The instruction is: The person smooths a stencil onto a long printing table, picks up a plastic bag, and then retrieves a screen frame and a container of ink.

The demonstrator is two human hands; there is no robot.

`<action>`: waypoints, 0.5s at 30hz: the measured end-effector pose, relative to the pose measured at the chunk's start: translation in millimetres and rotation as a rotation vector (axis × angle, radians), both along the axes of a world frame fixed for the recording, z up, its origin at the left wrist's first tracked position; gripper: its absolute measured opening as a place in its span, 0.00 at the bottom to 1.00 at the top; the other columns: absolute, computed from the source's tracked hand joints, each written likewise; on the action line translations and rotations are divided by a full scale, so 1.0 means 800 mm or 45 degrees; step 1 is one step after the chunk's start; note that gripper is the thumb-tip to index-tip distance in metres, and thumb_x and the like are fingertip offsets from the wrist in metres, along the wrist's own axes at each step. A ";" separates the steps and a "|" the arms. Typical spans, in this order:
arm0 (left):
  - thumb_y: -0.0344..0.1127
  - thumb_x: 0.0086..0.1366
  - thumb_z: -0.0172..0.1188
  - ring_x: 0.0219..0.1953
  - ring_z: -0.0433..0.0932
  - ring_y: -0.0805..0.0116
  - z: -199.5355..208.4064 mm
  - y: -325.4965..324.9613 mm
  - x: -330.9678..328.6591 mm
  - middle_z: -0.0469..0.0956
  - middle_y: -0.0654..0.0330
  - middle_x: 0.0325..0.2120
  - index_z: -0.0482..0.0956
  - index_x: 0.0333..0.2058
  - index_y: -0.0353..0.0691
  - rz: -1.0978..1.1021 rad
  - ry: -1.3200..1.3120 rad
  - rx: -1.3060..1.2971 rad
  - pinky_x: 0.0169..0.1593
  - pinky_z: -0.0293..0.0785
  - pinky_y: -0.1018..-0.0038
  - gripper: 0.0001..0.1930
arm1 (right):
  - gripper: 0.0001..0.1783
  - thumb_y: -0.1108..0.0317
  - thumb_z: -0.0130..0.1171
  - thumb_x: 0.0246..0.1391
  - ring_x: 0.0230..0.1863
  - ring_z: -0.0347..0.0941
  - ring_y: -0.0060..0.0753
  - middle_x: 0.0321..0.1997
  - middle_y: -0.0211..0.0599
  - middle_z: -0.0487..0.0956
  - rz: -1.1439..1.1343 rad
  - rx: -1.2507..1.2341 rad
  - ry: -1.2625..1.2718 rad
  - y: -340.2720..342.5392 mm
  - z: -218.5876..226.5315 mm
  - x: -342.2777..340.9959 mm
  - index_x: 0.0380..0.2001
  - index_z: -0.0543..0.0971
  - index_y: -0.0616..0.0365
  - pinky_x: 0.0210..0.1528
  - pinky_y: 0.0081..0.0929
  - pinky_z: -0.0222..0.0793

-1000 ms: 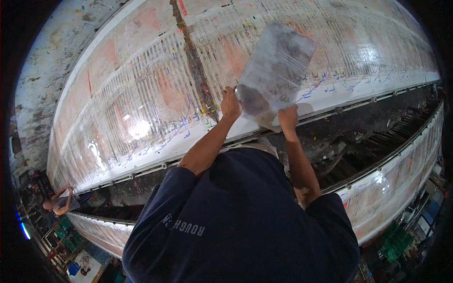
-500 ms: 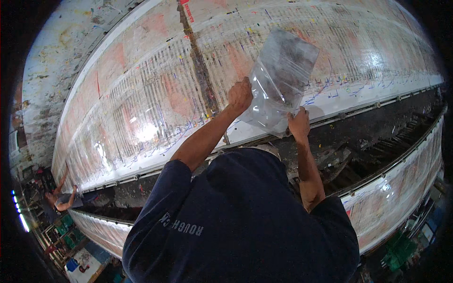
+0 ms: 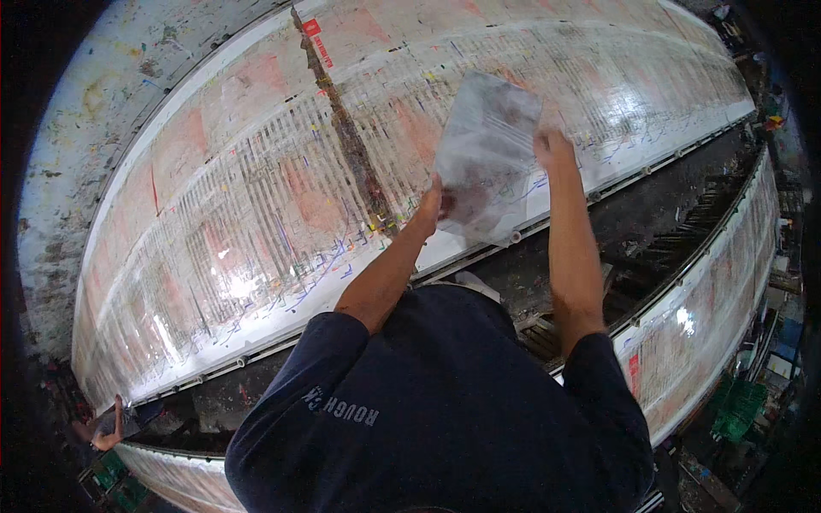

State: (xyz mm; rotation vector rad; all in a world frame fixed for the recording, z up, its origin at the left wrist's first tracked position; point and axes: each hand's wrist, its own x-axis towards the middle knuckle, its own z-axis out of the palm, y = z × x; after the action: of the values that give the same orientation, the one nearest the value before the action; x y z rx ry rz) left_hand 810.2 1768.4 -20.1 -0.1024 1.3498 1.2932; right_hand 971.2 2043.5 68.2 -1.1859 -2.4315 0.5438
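A clear plastic sheet point(image 3: 489, 141), greyish and wrinkled with some glare, is held tilted over the near edge of the long printing table. My left hand point(image 3: 432, 207) grips its lower left edge, thumb in front and fingers showing blurred through the film from behind. At the upper right edge is my right hand point(image 3: 556, 150), its fingers bent and closed at the sheet's border. Part of the right fingertips is hidden. Through the sheet the striped, marked table surface shows faintly.
The long pale table point(image 3: 256, 184) carries paint marks and a dark strip point(image 3: 346, 120) across it. A rail point(image 3: 624, 177) with small knobs runs along its near edge. Behind me stands a second similar table point(image 3: 705, 299). At the far left another person point(image 3: 109, 427) leans at the table.
My right hand has gone from the sheet's lower right corner up to its upper right edge. My left hand has shifted lower along the left edge. The view has turned slightly.
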 end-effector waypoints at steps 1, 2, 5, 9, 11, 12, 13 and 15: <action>0.60 0.76 0.47 0.40 0.79 0.66 -0.018 -0.015 0.006 0.81 0.60 0.39 0.77 0.49 0.40 -0.071 0.073 0.099 0.43 0.73 0.63 0.26 | 0.11 0.60 0.61 0.57 0.44 0.82 0.54 0.37 0.48 0.84 0.068 0.040 -0.120 0.027 0.037 -0.045 0.35 0.84 0.55 0.45 0.49 0.76; 0.61 0.76 0.47 0.44 0.79 0.64 -0.033 -0.029 0.011 0.80 0.59 0.44 0.74 0.54 0.40 -0.144 0.147 0.164 0.47 0.73 0.60 0.29 | 0.09 0.59 0.61 0.56 0.43 0.82 0.55 0.37 0.46 0.84 0.098 0.285 -0.253 0.046 0.078 -0.090 0.33 0.85 0.49 0.44 0.51 0.75; 0.70 0.72 0.45 0.52 0.77 0.60 -0.051 -0.037 0.003 0.77 0.53 0.53 0.67 0.62 0.38 -0.353 0.297 0.304 0.54 0.72 0.57 0.39 | 0.10 0.63 0.55 0.56 0.35 0.80 0.53 0.30 0.49 0.82 0.225 0.735 -0.181 0.076 0.228 -0.191 0.28 0.81 0.55 0.35 0.48 0.72; 0.79 0.66 0.43 0.59 0.73 0.53 0.010 -0.030 -0.033 0.70 0.44 0.60 0.60 0.67 0.34 -0.220 -0.192 0.218 0.58 0.69 0.55 0.52 | 0.07 0.78 0.55 0.42 0.20 0.71 0.39 0.19 0.50 0.75 0.223 0.781 0.470 -0.001 0.385 -0.275 0.14 0.76 0.58 0.24 0.37 0.61; 0.84 0.61 0.44 0.63 0.71 0.44 0.075 -0.026 -0.060 0.67 0.37 0.64 0.56 0.69 0.32 -0.004 -0.554 0.679 0.62 0.68 0.51 0.58 | 0.04 0.79 0.56 0.43 0.21 0.72 0.41 0.20 0.48 0.77 0.221 0.900 0.352 -0.072 0.422 -0.275 0.18 0.77 0.60 0.25 0.38 0.62; 0.85 0.59 0.44 0.65 0.69 0.41 0.114 -0.024 -0.077 0.64 0.36 0.66 0.55 0.70 0.32 0.014 -0.611 0.903 0.63 0.67 0.48 0.60 | 0.02 0.79 0.57 0.41 0.24 0.72 0.39 0.23 0.51 0.77 0.320 0.947 0.555 -0.113 0.420 -0.270 0.19 0.78 0.61 0.27 0.37 0.62; 0.86 0.57 0.45 0.67 0.67 0.39 0.152 -0.024 -0.093 0.62 0.35 0.68 0.54 0.71 0.31 0.013 -0.663 1.185 0.65 0.66 0.46 0.62 | 0.01 0.79 0.58 0.39 0.27 0.73 0.37 0.27 0.53 0.78 0.418 0.984 0.759 -0.152 0.415 -0.260 0.20 0.78 0.63 0.28 0.35 0.62; 0.84 0.58 0.47 0.69 0.64 0.37 0.217 -0.035 -0.127 0.59 0.33 0.69 0.56 0.70 0.31 0.117 -0.843 1.569 0.67 0.64 0.44 0.61 | 0.13 0.81 0.60 0.51 0.37 0.77 0.36 0.42 0.47 0.79 0.419 0.745 0.955 -0.231 0.376 -0.242 0.41 0.74 0.61 0.40 0.31 0.72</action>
State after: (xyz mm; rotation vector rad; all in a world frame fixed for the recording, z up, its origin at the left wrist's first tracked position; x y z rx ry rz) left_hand 708.7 1740.3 153.7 0.2481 -0.1237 1.7529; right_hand 778.0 1858.5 369.0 -0.2593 -1.9059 0.2555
